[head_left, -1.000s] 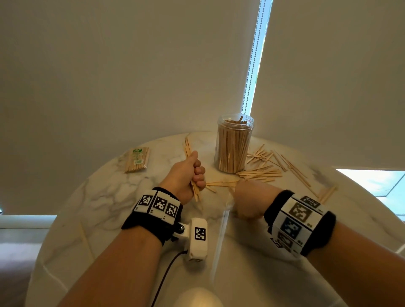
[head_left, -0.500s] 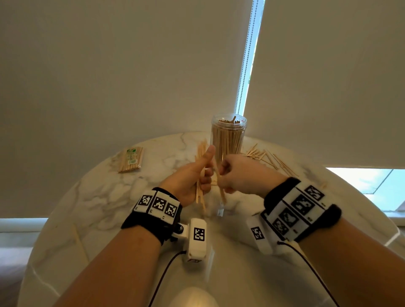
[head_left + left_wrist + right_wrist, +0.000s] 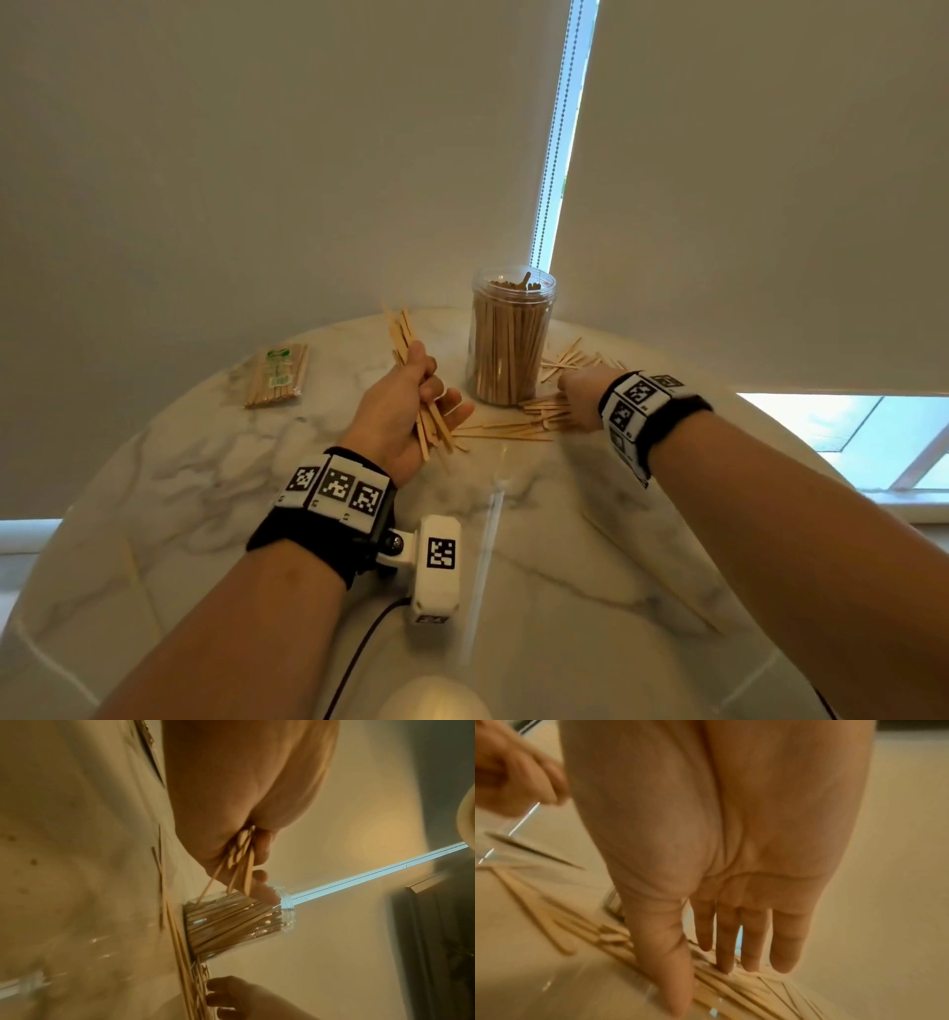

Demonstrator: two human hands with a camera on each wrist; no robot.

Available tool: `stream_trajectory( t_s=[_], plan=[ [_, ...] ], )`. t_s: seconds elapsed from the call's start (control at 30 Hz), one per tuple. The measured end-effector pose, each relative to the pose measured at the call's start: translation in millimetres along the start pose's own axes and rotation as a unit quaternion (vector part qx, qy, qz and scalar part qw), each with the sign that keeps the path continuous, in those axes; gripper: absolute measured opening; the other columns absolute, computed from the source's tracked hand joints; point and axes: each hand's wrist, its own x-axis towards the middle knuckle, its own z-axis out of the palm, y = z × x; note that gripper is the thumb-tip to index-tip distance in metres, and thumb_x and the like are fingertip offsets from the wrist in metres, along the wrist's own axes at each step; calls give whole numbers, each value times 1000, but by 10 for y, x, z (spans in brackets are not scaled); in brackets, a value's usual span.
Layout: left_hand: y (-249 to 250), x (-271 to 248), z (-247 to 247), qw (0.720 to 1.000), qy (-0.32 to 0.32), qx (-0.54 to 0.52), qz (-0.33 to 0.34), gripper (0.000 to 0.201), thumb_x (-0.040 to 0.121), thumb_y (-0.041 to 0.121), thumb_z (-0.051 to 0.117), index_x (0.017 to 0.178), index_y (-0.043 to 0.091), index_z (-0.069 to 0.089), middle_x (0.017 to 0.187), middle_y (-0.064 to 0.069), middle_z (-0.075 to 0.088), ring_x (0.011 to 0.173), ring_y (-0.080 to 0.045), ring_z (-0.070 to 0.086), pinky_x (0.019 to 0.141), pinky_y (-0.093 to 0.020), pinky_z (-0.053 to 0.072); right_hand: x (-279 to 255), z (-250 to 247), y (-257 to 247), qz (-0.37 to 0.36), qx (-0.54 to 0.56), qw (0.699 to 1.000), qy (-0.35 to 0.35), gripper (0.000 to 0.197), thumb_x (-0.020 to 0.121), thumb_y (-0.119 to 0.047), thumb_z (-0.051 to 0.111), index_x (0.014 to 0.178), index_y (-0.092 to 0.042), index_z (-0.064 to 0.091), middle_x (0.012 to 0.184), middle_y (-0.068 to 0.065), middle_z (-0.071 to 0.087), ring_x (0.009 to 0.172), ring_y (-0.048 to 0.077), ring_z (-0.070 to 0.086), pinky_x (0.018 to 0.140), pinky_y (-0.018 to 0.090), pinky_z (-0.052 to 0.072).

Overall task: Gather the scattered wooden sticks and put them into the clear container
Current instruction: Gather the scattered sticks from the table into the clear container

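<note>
A clear container (image 3: 511,336), nearly full of upright wooden sticks, stands at the far side of the round marble table (image 3: 205,514). My left hand (image 3: 411,398) holds a bundle of wooden sticks (image 3: 405,339) upright, just left of the container; the left wrist view shows the bundle (image 3: 241,860) gripped in the palm. Loose sticks (image 3: 513,429) lie scattered in front of and to the right of the container. My right hand (image 3: 577,393) reaches onto that pile, its straight fingers (image 3: 725,943) spread and touching the sticks (image 3: 731,988).
A wrapped packet of sticks (image 3: 277,375) lies at the table's far left. Single sticks lie near the left edge (image 3: 128,562) and the right side (image 3: 606,532). Roller blinds hang right behind the table, with a window strip at the right.
My right hand left the bundle and moved right, down onto the loose pile by the container. My left hand still holds its sticks, now with more in it and tilted back.
</note>
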Motion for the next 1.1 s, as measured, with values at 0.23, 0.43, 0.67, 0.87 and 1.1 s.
stream_trajectory(
  t_s=[0.23, 0.43, 0.67, 0.87, 1.1],
  plan=[
    [15, 46, -50, 999, -34, -21, 3, 33, 102, 45, 46, 82, 19, 47, 58, 6, 32, 43, -5, 26, 37, -17, 23, 1, -1, -33, -40, -84, 996, -13, 31, 98, -17, 60, 128, -10, 60, 130, 9, 56, 116, 27, 58, 90, 31, 47],
    [11, 30, -51, 999, -28, -45, -6, 31, 103, 45, 43, 96, 15, 50, 61, 5, 36, 45, -6, 28, 37, -17, 25, -150, 66, 10, -89, -61, 994, 18, 24, 98, -14, 56, 121, -15, 61, 120, 4, 63, 100, 21, 58, 77, 26, 41],
    [1, 45, -52, 999, -16, -38, 16, 31, 99, 45, 54, 83, 19, 44, 61, 5, 33, 48, -7, 28, 40, -19, 27, -308, 76, 116, -82, 27, 996, 38, 14, 99, -18, 54, 107, -15, 65, 102, 3, 65, 87, 18, 56, 67, 23, 39],
    [-21, 54, -83, 999, -14, 22, 19, 33, 99, 38, 57, 113, 8, 60, 59, 6, 33, 44, -5, 26, 37, -17, 26, -449, -273, 161, -105, 246, 963, 46, 6, 96, -23, 63, 92, -24, 68, 87, -5, 74, 84, 13, 70, 80, 30, 54],
    [-11, -24, 44, 993, -62, 44, 91, 52, 76, 48, 74, 115, 17, 60, 80, 9, 55, 54, -4, 30, 47, -17, 29, -469, -366, -263, -188, 359, 914, -3, 10, 94, -26, 67, 101, -20, 72, 90, -5, 77, 86, 12, 74, 89, 38, 59]
  ],
)
